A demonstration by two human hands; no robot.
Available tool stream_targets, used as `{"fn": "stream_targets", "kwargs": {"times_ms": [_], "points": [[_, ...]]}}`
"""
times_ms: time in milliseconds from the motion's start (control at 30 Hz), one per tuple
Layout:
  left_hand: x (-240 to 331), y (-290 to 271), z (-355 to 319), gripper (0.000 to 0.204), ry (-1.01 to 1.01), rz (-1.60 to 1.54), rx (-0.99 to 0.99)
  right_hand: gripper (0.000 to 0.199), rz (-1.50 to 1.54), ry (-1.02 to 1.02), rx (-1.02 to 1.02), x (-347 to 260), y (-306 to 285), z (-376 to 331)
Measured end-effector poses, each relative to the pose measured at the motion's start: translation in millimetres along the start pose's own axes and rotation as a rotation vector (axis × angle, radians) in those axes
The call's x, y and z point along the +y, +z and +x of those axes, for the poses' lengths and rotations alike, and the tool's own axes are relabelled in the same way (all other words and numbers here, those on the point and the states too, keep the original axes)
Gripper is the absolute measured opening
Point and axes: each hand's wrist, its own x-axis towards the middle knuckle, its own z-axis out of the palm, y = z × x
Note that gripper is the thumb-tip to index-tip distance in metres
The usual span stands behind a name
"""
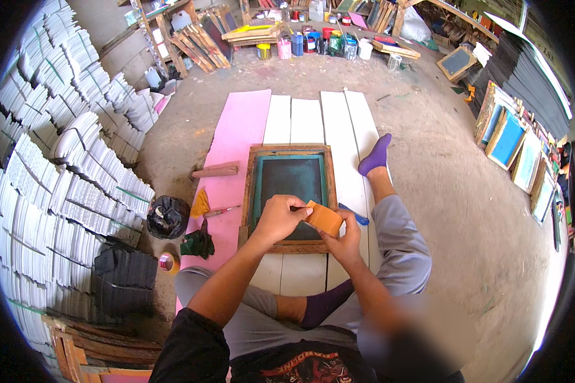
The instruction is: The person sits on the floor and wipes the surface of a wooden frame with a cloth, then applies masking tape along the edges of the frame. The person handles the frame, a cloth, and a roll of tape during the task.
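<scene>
Both my hands are on a roll of brown-orange packing tape [326,220], held over the near half of a wood-framed printing screen [252,175]. My right hand [345,241] grips the roll from its right and lower side. At the roll's left edge, my left hand [284,215] pinches with thumb and fingers, seemingly at the tape's end; its fingertips are partly hidden. The screen lies flat, its dark mesh [291,182] bordered in teal. A blue tool [353,214] pokes out beside the screen's right edge.
White boards [308,121] and a pink sheet [239,124] lie under the screen. On the pink are a thin tool [222,210], a yellow cloth [200,203] and a dark cloth [198,242]. A black bag [167,217] and stacked white sheets [86,179] stand left; paint containers [313,45] stand behind.
</scene>
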Motion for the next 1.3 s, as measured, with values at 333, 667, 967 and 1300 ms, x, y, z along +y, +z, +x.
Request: {"fn": "stream_targets", "kwargs": {"times_ms": [333, 667, 967, 1300], "points": [[-37, -19, -23, 0.023, -0.132, -0.267, 0.142, 0.058, -0.329, -0.308, -0.318, -18, -19, 31], [-112, -40, -63, 0.024, -0.423, -0.389, 0.15, 0.056, -0.639, -0.197, -0.653, 9, -46, 15], [-190, -55, -82, 0.02, -0.514, -0.524, 0.216, 0.045, -0.793, -0.045, -0.771, 40, -79, 15], [-245, -61, -90, 0.022, -0.597, -0.546, 0.271, 0.035, -0.356, 0.41, -0.641, 90, -106, 6]]}}
